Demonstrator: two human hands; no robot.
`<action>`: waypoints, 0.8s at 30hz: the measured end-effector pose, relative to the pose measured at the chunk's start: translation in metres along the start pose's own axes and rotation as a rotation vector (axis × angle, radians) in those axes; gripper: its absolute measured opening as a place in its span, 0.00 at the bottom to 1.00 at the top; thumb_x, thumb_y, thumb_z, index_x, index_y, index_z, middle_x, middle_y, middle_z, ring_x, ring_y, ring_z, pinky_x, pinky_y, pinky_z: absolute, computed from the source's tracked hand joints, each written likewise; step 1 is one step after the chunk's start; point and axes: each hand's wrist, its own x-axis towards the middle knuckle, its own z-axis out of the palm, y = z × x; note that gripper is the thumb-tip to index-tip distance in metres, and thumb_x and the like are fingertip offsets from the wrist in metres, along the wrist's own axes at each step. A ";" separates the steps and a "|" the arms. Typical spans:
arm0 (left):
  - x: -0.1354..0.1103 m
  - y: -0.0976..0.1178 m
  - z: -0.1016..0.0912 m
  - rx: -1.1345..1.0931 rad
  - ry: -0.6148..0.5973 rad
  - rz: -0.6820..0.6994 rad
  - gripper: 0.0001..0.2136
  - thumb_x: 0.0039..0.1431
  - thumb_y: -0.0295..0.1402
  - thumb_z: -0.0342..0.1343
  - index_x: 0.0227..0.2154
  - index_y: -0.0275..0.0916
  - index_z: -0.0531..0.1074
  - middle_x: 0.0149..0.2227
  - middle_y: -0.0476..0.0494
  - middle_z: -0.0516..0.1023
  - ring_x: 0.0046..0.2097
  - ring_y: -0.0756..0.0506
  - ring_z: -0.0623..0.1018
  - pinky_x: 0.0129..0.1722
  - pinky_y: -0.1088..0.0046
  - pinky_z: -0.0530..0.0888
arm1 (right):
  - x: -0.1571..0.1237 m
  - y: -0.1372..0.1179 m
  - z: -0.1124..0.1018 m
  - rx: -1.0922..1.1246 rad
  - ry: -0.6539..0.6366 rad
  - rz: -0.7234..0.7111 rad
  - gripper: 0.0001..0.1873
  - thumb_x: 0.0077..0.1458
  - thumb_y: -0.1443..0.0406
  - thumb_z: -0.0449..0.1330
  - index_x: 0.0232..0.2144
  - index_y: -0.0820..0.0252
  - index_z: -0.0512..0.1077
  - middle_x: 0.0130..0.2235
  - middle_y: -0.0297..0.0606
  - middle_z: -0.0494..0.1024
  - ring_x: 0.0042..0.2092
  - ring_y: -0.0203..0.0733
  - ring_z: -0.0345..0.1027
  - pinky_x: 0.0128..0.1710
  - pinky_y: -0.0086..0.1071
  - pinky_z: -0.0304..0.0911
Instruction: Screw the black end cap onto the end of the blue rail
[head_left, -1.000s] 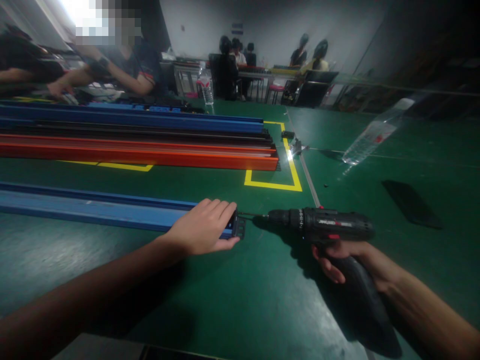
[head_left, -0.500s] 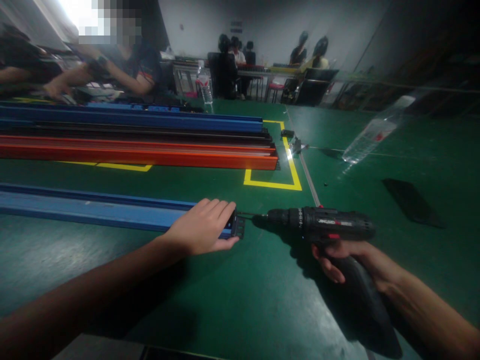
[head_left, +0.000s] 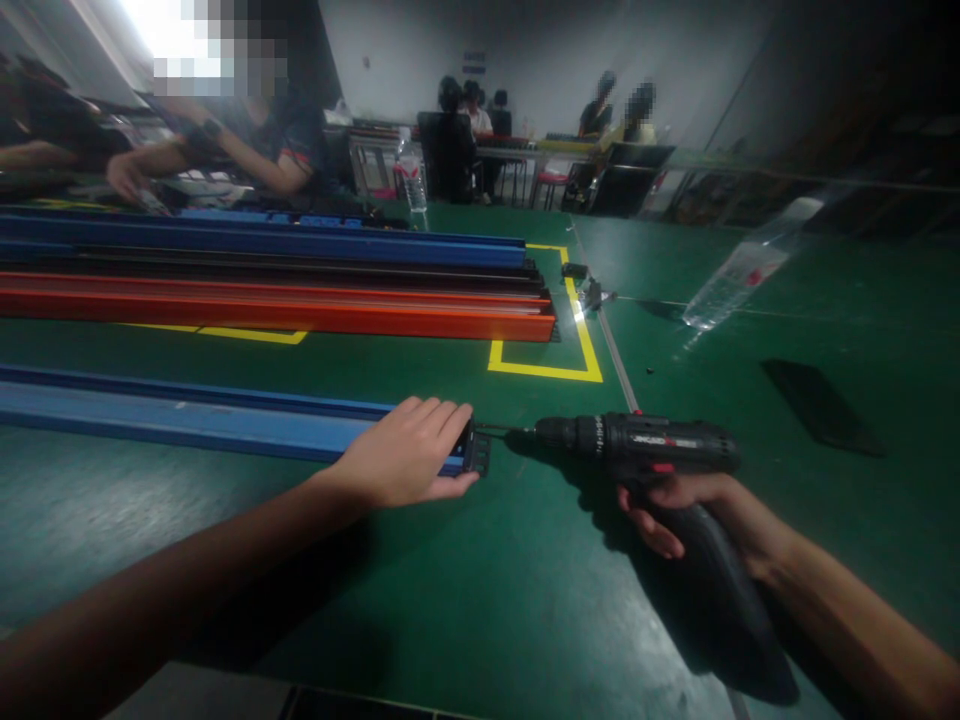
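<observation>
Orange rails [head_left: 337,322], black rails [head_left: 337,266] and a far blue rail [head_left: 337,237] lie side by side across the upper left of the green surface [head_left: 465,600]. A clear bottle [head_left: 739,272] stands at upper right, above a flat dark object [head_left: 821,405]; a seated person [head_left: 296,145] works at upper left. The near blue rail [head_left: 225,418] runs from the left edge to centre, where the left hand [head_left: 405,455] grips its end palm-down, partly hiding the black end cap [head_left: 480,458]. At lower right, the right hand [head_left: 720,495] wraps the drill [head_left: 645,440], its bit [head_left: 510,431] pointing left at the cap; contact is unclear.
</observation>
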 end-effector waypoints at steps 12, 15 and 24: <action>0.001 0.000 0.000 0.004 -0.002 -0.007 0.33 0.65 0.52 0.48 0.58 0.25 0.63 0.51 0.29 0.73 0.48 0.35 0.73 0.46 0.58 0.69 | 0.000 -0.002 0.004 -0.014 0.012 -0.010 0.14 0.50 0.65 0.61 0.36 0.70 0.80 0.28 0.42 0.78 0.23 0.34 0.69 0.25 0.27 0.62; 0.001 0.000 -0.001 0.004 -0.005 -0.009 0.32 0.65 0.52 0.48 0.58 0.26 0.63 0.50 0.29 0.73 0.48 0.35 0.73 0.46 0.58 0.69 | -0.001 -0.003 0.005 -0.010 0.009 -0.010 0.14 0.49 0.66 0.61 0.36 0.71 0.80 0.28 0.42 0.78 0.24 0.34 0.69 0.25 0.27 0.62; 0.000 0.000 0.001 0.009 0.018 0.000 0.33 0.65 0.53 0.48 0.58 0.26 0.63 0.51 0.29 0.73 0.49 0.35 0.73 0.46 0.59 0.69 | -0.001 -0.004 0.007 -0.005 0.020 -0.005 0.14 0.49 0.66 0.61 0.35 0.71 0.80 0.27 0.42 0.78 0.23 0.33 0.68 0.26 0.27 0.63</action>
